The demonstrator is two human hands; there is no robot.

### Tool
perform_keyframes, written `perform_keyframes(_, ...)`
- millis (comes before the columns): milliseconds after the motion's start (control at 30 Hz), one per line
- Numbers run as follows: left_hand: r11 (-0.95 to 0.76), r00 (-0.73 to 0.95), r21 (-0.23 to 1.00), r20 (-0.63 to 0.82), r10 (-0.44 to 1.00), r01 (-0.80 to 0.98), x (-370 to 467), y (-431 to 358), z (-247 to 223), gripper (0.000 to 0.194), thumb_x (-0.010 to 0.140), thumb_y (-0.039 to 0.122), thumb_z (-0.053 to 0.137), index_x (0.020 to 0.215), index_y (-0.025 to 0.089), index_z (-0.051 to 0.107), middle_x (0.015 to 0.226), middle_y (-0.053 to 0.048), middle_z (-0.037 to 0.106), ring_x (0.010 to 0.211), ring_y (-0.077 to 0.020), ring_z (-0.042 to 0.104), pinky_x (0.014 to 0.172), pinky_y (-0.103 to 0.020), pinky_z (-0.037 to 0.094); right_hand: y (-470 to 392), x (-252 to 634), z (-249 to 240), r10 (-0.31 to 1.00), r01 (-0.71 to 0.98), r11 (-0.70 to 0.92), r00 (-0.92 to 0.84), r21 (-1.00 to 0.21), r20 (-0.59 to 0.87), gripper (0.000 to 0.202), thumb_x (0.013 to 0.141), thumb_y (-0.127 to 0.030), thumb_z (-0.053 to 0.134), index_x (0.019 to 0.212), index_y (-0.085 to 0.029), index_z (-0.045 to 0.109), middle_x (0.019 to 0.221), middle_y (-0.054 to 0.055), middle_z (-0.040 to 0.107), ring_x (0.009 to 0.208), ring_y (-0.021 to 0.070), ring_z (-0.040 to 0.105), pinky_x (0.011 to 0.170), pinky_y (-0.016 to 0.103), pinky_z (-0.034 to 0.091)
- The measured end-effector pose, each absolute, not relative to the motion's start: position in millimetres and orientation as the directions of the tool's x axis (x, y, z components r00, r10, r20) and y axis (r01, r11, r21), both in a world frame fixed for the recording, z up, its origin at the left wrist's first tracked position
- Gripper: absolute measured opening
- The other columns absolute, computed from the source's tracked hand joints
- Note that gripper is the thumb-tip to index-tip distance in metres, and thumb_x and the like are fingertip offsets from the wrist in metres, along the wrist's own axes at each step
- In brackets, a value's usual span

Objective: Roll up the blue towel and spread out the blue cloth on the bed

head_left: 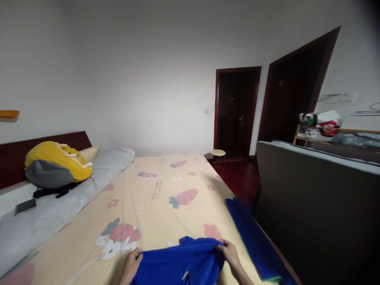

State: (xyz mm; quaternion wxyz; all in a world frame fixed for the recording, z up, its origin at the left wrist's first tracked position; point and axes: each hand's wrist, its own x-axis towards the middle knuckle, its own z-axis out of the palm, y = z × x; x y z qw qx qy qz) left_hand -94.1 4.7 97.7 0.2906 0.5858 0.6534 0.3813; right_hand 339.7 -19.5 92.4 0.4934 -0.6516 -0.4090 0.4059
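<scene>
A bright blue garment (178, 259) is stretched between my two hands over the near part of the bed, a small white mark on its front. Its lower part runs out of view, so I cannot tell its exact kind. My left hand (132, 264) pinches the cloth at the left corner. On the other side, my right hand (230, 255) grips the upper right edge, where the fabric bunches up. To the right of that hand lies a long dark blue cloth (252, 241) with a green edge, along the bed's side.
The bed (160, 221) has a cream sheet printed with carrots and rabbits. A yellow and grey backpack (56, 164) and a dark flat device (25, 206) lie at left. A dark upright panel (314, 206) borders the right side. A round stool (217, 152) stands near the door (237, 114).
</scene>
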Motion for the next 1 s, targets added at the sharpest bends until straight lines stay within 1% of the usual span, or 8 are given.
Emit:
perform_keyframes(167, -0.156, -0.005, 0.762, 0.205, 0.979, 0.629, -122.5, 18.6, 138.4, 0.023, 0.062, 0.046, 0.054, 0.056, 0.024, 0.052, 0.058, 0.001, 0.060, 0.068, -0.0212, 0.061, 0.070, -0.031, 0.050, -1.4, 368.6, 129.3, 0.981, 0.268, -0.130, 0.171, -0.955, -0.086, 0.022, 0.044, -0.035, 0.070, 0.050, -0.018, 0.058, 0.040, -0.006, 0.044, 0.039, 0.0076, 0.034, 0.040, 0.024, 0.022)
perform_keyframes(300, -0.202, -0.015, 0.684, 0.297, 0.955, 0.701, -130.0, 44.0, 166.0, 0.021, 0.069, 0.043, 0.053, 0.065, 0.024, 0.060, 0.074, -0.001, 0.067, 0.082, -0.0214, 0.062, 0.082, -0.031, 0.050, 26.5, 371.9, 152.5, 0.987, 0.371, -0.048, 0.159, -0.927, 0.012, 0.020, 0.050, -0.035, 0.069, 0.055, -0.017, 0.063, 0.045, -0.003, 0.051, 0.046, 0.0108, 0.045, 0.046, 0.025, 0.031)
perform_keyframes(467, -0.015, -0.231, 0.621, 0.313, 0.921, 0.784, -106.8, 71.1, 163.6, 0.026, 0.076, 0.033, 0.048, 0.085, 0.021, 0.070, 0.096, -0.011, 0.069, 0.104, -0.0297, 0.060, 0.095, -0.044, 0.045, 48.7, 343.0, 151.2, 0.972, 0.435, 0.057, 0.180, -0.899, 0.149, 0.040, 0.062, -0.033, 0.059, 0.097, -0.018, 0.069, 0.094, 0.006, 0.073, 0.092, 0.0239, 0.065, 0.084, 0.033, 0.048)
perform_keyframes(633, 0.054, -0.272, 0.647, 0.242, 0.932, 0.760, -60.5, 59.6, 112.9, 0.042, 0.076, 0.020, 0.047, 0.114, 0.017, 0.065, 0.111, -0.013, 0.072, 0.114, -0.0264, 0.061, 0.097, -0.036, 0.047, 17.5, 316.9, 105.8, 0.976, 0.480, 0.039, 0.170, -0.876, 0.137, 0.069, 0.054, -0.026, 0.062, 0.123, -0.020, 0.058, 0.135, 0.011, 0.057, 0.130, 0.0302, 0.048, 0.110, 0.040, 0.034)
perform_keyframes(700, -0.009, -0.188, 0.637, 0.240, 0.952, 0.770, -47.2, 43.1, 84.7, 0.052, 0.075, 0.020, 0.048, 0.126, 0.019, 0.057, 0.133, -0.010, 0.062, 0.128, -0.0222, 0.052, 0.103, -0.031, 0.044, -4.3, 316.6, 80.5, 0.961, 0.560, -0.020, 0.238, -0.828, 0.138, 0.064, 0.058, -0.030, 0.063, 0.121, -0.018, 0.058, 0.134, 0.015, 0.056, 0.129, 0.0340, 0.047, 0.110, 0.044, 0.033)
perform_keyframes(800, 0.009, -0.135, 0.510, 0.211, 0.968, 0.860, -46.4, 15.6, 51.3, 0.057, 0.081, 0.026, 0.042, 0.137, 0.019, 0.047, 0.149, -0.011, 0.046, 0.136, -0.0252, 0.044, 0.105, -0.040, 0.042, -31.8, 322.0, 47.1, 0.919, 0.681, -0.160, 0.366, -0.714, 0.143, 0.040, 0.075, -0.046, 0.053, 0.103, -0.019, 0.062, 0.110, 0.018, 0.065, 0.107, 0.0368, 0.060, 0.095, 0.049, 0.042)
perform_keyframes(900, 0.307, -0.404, 0.387, 0.201, 0.892, 0.870, -66.9, -3.1, 38.5, 0.055, 0.086, 0.034, 0.032, 0.136, 0.015, 0.046, 0.145, -0.018, 0.049, 0.129, -0.0319, 0.050, 0.101, -0.050, 0.042, -44.1, 323.4, 30.1, 0.910, 0.626, -0.229, 0.409, -0.746, 0.064, 0.032, 0.073, -0.054, 0.056, 0.085, -0.025, 0.061, 0.088, 0.012, 0.068, 0.093, 0.0341, 0.064, 0.085, 0.046, 0.045)
perform_keyframes(1000, 0.600, -0.663, 0.388, 0.039, 0.748, 0.700, -90.5, -8.1, 35.2, 0.049, 0.083, 0.047, 0.037, 0.116, 0.019, 0.060, 0.131, -0.019, 0.060, 0.122, -0.0370, 0.055, 0.095, -0.054, 0.046, -41.2, 316.5, 28.9, 0.898, 0.456, -0.251, 0.440, -0.854, -0.029, 0.036, 0.054, -0.051, 0.071, 0.077, -0.026, 0.059, 0.085, 0.011, 0.069, 0.097, 0.0374, 0.063, 0.089, 0.046, 0.042)
